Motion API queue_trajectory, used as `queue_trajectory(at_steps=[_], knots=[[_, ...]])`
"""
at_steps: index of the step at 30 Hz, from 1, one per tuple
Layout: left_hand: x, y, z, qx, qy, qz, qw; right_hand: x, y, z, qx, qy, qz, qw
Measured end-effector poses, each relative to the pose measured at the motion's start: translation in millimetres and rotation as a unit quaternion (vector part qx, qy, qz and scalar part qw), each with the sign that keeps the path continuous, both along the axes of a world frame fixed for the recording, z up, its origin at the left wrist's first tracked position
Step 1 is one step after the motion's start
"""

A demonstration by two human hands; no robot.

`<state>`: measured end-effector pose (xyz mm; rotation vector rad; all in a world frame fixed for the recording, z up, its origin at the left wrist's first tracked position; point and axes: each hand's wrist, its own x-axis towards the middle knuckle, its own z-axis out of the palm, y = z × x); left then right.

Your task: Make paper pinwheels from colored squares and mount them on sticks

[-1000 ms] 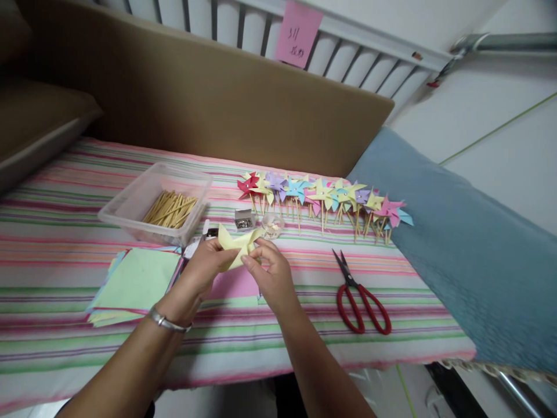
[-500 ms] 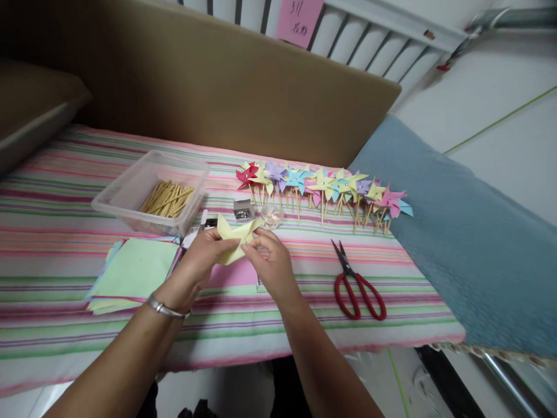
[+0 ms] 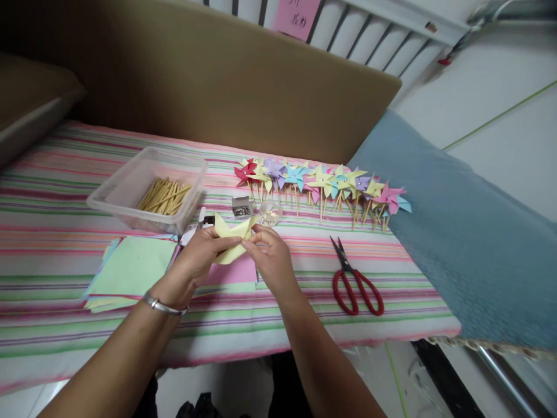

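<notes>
Both hands pinched a folded yellow paper above the middle of the striped cloth: the left hand gripped its left part, the right hand its right edge. Red scissors lay toward the cloth's right edge.

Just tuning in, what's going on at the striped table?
A person pinches a yellow folded paper between left hand and right hand, just above the striped cloth. A row of finished paper pinwheels lies behind it, red scissors to its right, and a clear tub of wooden sticks to its left.
</notes>
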<state>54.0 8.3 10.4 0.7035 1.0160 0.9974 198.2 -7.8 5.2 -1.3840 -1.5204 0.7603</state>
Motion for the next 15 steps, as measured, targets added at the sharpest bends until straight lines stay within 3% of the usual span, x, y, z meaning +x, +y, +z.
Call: queue_trajectory(at_steps=[15], knots=[[1.4,0.1,-4.4,-0.004,0.022,-0.013,1.000,0.8,1.0,-4.5,0.019,-0.065,-0.016,0.998]])
